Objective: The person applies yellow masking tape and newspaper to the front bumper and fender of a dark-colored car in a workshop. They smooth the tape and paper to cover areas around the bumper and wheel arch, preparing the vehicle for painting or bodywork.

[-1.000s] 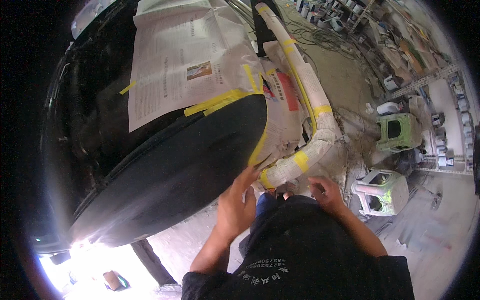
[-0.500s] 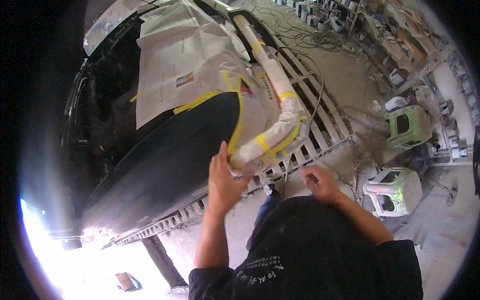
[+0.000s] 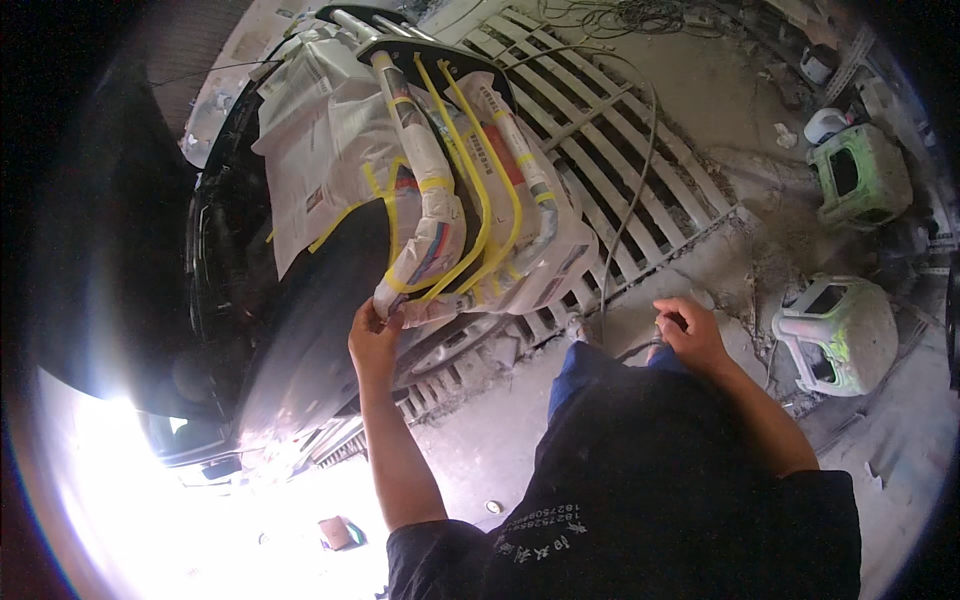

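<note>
Slatted grating (image 3: 590, 118) on a dusty floor (image 3: 700, 90)

A thin hose (image 3: 652, 130) curves across the pale slats; a tangled coil of lines (image 3: 625, 15) lies at the top edge; on the right is a green plastic stool (image 3: 885, 190) with openings in its sides, a white jug (image 3: 825, 125) near it; lower down, a whitish stool (image 3: 868, 330) bears green smears; a crumpled white scrap (image 3: 786, 135) lies left of the jug; a perforated metal strip (image 3: 850, 65) slants at upper right; at lower left, a small box (image 3: 335, 533) lies in glaring light.
</note>
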`<control>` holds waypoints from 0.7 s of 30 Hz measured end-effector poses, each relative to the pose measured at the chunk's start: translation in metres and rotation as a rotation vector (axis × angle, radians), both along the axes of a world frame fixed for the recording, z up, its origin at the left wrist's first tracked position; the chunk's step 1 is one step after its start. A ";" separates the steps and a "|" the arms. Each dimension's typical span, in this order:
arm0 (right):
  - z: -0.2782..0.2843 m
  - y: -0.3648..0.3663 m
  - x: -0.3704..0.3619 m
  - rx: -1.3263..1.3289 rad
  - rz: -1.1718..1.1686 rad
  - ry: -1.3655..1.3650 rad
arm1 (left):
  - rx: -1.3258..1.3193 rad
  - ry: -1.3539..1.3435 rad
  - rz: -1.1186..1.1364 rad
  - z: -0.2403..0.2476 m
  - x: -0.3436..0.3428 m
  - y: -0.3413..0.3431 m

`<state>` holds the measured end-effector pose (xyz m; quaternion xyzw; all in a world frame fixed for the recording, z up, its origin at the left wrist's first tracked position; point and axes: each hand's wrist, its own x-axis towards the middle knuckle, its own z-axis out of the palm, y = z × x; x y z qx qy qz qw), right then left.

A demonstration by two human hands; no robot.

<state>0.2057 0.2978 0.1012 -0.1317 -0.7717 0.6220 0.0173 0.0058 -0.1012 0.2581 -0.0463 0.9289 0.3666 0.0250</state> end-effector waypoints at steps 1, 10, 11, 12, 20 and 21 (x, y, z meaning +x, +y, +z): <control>-0.004 0.005 0.004 -0.020 0.005 -0.020 | -0.013 0.009 0.010 -0.001 0.000 0.002; -0.023 0.019 0.009 -0.098 0.087 -0.119 | 0.064 0.393 0.251 -0.089 0.022 -0.009; -0.023 0.019 0.006 -0.101 0.095 -0.140 | 0.144 0.386 0.262 -0.097 0.022 -0.004; -0.022 0.019 0.003 -0.105 0.104 -0.161 | 0.223 0.379 0.273 -0.104 0.021 0.001; -0.028 0.020 -0.037 -0.001 0.157 -0.205 | 0.494 0.460 0.258 -0.120 0.000 0.019; -0.026 0.021 -0.045 -0.002 0.165 -0.221 | 0.453 0.468 0.286 -0.123 0.000 0.014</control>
